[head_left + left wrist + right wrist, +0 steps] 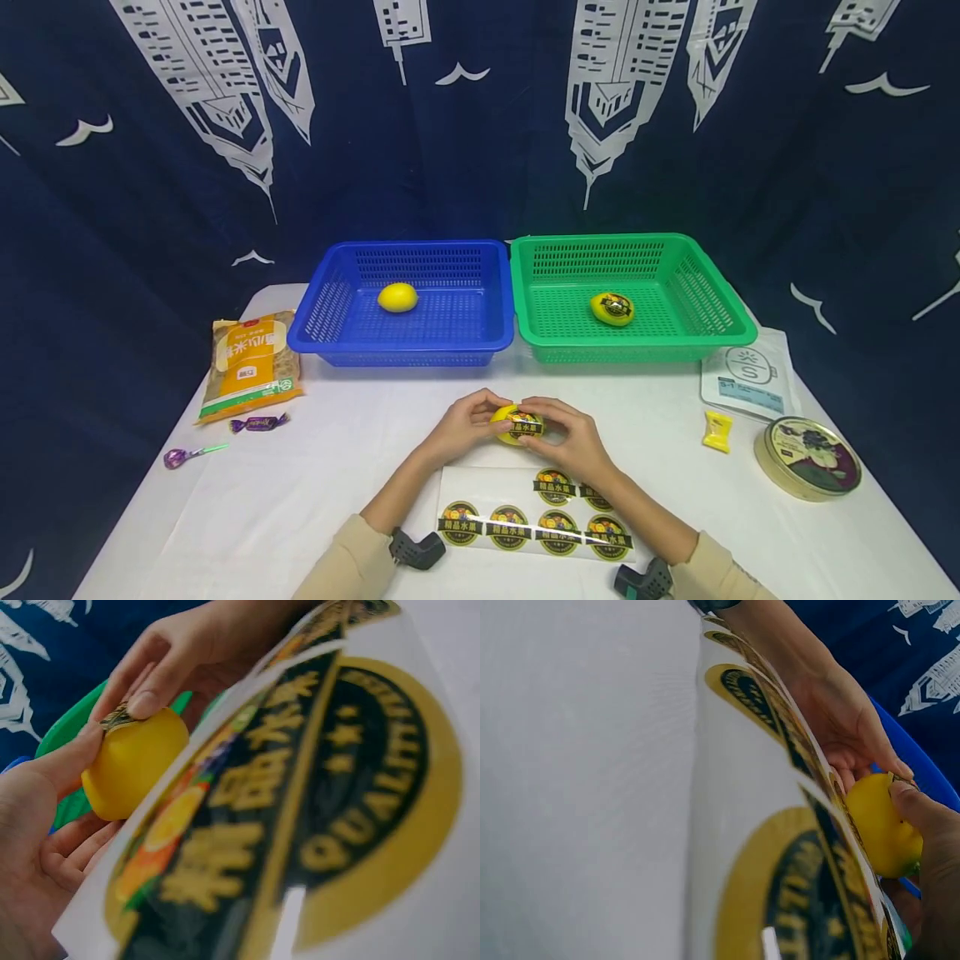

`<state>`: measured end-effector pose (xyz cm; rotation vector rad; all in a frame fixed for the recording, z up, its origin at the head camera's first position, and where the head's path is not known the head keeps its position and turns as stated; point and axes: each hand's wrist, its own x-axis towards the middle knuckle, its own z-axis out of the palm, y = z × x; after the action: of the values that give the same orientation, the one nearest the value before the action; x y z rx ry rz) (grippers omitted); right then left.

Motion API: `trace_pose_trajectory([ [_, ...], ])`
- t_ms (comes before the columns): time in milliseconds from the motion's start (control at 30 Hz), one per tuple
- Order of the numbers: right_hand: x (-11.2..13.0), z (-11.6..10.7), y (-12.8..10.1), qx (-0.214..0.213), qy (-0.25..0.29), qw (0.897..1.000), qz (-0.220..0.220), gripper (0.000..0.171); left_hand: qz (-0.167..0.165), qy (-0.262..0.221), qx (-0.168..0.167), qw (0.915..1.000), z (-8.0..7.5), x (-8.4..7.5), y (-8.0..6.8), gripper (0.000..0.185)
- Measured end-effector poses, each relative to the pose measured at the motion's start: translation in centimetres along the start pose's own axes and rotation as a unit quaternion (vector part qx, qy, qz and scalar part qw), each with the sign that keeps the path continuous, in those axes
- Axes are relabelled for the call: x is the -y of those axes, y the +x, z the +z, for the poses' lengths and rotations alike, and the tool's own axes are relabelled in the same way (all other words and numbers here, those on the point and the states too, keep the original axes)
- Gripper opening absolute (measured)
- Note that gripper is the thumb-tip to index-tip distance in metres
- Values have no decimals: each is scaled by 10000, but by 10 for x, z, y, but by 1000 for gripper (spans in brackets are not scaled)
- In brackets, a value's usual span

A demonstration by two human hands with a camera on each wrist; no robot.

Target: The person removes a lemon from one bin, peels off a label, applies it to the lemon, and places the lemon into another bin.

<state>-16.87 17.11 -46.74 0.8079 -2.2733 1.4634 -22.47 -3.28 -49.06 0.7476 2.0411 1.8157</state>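
Note:
Both hands hold one yellow lemon [504, 413] just above the table's middle. On its upper side is a round black-and-gold sticker [527, 425]. My left hand [461, 431] grips the lemon from the left, its thumb on the sticker's edge. From the right, my right hand [576, 443] holds it, with thumb and fingers at the sticker's other side. The lemon shows its bare yellow side in the left wrist view [139, 765] and the right wrist view [881, 825]. Below the hands lies a sheet of stickers [487, 483], partly covered by the right forearm.
A blue basket [405, 346] at the back holds a plain lemon [397, 297]; the green basket [637, 340] beside it holds a stickered lemon [602, 310]. Left are a food bag [251, 367], wrapped candy [259, 423] and lollipop [176, 457]. Right: white pouch [750, 379], yellow packet [717, 431], round tin [808, 458].

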Motion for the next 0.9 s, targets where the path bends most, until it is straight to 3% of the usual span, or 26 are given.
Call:
trace_pose_trajectory([
  [167, -4, -4, 1, 279, 583, 9973, 363, 42, -115, -313, 100, 9994, -4, 4, 2, 31],
  [233, -4, -5, 1, 365, 729, 9950, 571, 46, -143, -259, 90, 9995, -3, -5, -1, 31],
  [367, -9, -8, -1, 553, 957, 9901, 859, 58, -187, -165, -32, 9997, -2, -8, -3, 31],
  [533, -27, -7, -5, 566, 1655, 9744, 1413, 59, -160, -296, -92, 9994, -1, 2, -2, 31],
  [667, -33, -6, -6, 480, 1746, 9663, 1832, 56, -205, -322, -66, 9993, -1, 2, -2, 29],
  [900, -41, -9, -3, 668, 2373, 9503, 1900, 56, -76, 26, 37, 10000, -2, -19, -7, 29],
])
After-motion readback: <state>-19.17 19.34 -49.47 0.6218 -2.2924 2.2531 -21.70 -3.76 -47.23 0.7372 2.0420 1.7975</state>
